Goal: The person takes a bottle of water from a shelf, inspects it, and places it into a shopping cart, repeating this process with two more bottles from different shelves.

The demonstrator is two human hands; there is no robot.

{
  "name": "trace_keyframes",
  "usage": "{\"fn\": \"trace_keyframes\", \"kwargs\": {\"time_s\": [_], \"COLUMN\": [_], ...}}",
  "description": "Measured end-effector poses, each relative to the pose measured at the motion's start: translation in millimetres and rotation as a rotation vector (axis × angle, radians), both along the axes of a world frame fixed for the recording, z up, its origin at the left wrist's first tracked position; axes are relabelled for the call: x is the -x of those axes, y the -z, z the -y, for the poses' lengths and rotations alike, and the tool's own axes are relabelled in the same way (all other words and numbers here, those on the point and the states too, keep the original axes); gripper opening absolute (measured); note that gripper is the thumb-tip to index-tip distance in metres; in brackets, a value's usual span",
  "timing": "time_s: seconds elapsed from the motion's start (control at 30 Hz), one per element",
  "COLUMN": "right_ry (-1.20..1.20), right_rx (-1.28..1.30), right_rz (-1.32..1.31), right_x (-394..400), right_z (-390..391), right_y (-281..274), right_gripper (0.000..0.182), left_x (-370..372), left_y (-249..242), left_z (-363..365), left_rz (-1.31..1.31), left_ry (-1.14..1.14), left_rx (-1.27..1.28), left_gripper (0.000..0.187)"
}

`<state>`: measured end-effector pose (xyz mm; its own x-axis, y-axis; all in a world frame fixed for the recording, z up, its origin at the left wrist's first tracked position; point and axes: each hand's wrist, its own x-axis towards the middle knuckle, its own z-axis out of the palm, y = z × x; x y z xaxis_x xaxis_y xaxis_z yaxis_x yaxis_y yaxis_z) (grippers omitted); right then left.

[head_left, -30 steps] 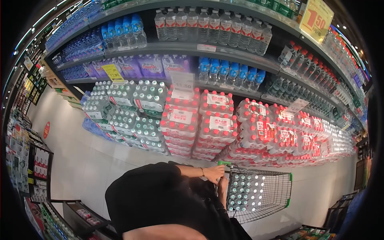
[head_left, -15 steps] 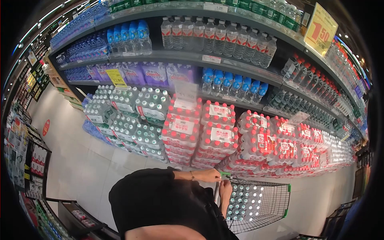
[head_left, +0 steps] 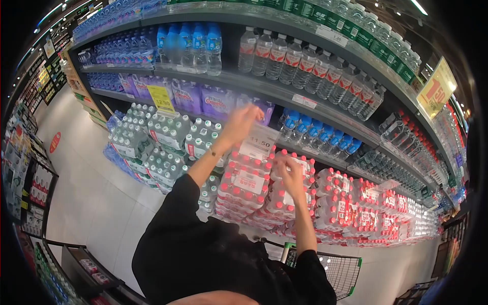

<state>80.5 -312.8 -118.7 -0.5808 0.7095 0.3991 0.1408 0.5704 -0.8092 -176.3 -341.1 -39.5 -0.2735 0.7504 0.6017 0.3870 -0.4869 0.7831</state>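
My left hand (head_left: 242,124) is raised in front of a shelf of purple-wrapped water packs (head_left: 218,101), just above a clear-framed price sign (head_left: 258,144). Its fingers reach forward, somewhat blurred, and nothing shows in them. Lower and to the right, my right hand (head_left: 290,176) hovers over a stack of red-capped bottle packs (head_left: 284,202), its fingers bent and apart. Contact with the stack cannot be made out. Left of it stands another red-capped pack stack (head_left: 243,184), under the sign. Part of a wire shopping cart (head_left: 345,272) shows beyond my right sleeve.
Green-and-white bottle packs (head_left: 168,134) are stacked at the left. More red-capped packs (head_left: 366,195) run along the floor to the right. Shelves of single bottles (head_left: 310,66) rise behind, with a yellow price sign (head_left: 436,89) at the upper right. Pale floor (head_left: 96,188) lies left.
Both hands have left the cart handle and come up and forward, the left towards the price sign, the right over the red-capped packs. The view has shifted, and the cart is now mostly behind my arm.
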Motion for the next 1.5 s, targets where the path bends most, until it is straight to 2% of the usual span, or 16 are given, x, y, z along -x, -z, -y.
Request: {"fn": "trace_keyframes", "kwargs": {"time_s": [0.1, 0.13, 0.2, 0.27, 0.33, 0.37, 0.5, 0.67, 0.73, 0.93, 1.03, 1.17, 1.3, 1.33, 1.43, 1.5], "right_ry": [-0.045, -0.063, -0.031, -0.055, -0.035, -0.026, 0.052, 0.090, 0.089, 0.121, 0.157, 0.204, 0.265, 0.312, 0.321, 0.351], "right_rx": [-0.128, -0.161, -0.022, -0.110, -0.285, -0.369, -0.340, -0.306, -0.314, -0.267, -0.375, -0.537, -0.736, -0.827, -0.781, -0.635], "right_rz": [-0.060, -0.085, -0.079, -0.170, -0.139, -0.121, -0.015, -0.044, -0.050, -0.031, 0.001, -0.018, -0.097, -0.124, -0.163, -0.151], "right_x": [81, 106, 149, 190, 221, 233, 260, 280, 285, 294, 295, 289, 270, 261, 227, 200], "right_z": [-58, -76, -104, -132, -163, -176, -197, -214, -209, -203, -198, -181, -143, -127, -81, -44], "right_y": [-71, -84, -104, -109, -108, -107, -119, -121, -120, -101, -99, -111, -130, -136, -145, -148], "right_gripper": [0.020, 0.023, 0.032, 0.042, 0.045, 0.046, 0.049, 0.051, 0.053, 0.067, 0.075, 0.085, 0.094, 0.092, 0.087, 0.078], "left_x": [66, 85, 128, 151, 170, 180, 197, 195, 193, 187, 180, 163, 136, 122, 97, 74], "left_y": [-27, -29, -22, -22, -25, -26, -23, -54, -57, -17, -16, -34, -48, -54, -69, -72], "left_z": [-73, -99, -159, -197, -222, -235, -264, -249, -232, -225, -210, -176, -125, -104, -48, -13], "left_rz": [-0.025, 0.011, -0.042, -0.095, -0.150, -0.172, -0.205, -0.180, -0.170, -0.099, -0.003, 0.073, 0.178, 0.307, 0.526, 0.538], "left_ry": [-0.175, -0.198, -0.363, -0.461, -0.501, -0.490, -0.449, -0.314, -0.288, -0.353, -0.294, -0.212, 0.010, 0.128, 0.395, 0.432], "left_rx": [-0.170, -0.202, -0.155, -0.110, -0.062, -0.037, 0.090, 0.390, 0.373, -0.057, -0.200, -0.260, -0.363, -0.342, -0.188, -0.113], "left_gripper": [0.020, 0.027, 0.048, 0.067, 0.083, 0.085, 0.092, 0.089, 0.086, 0.065, 0.065, 0.067, 0.054, 0.051, 0.053, 0.052]}}
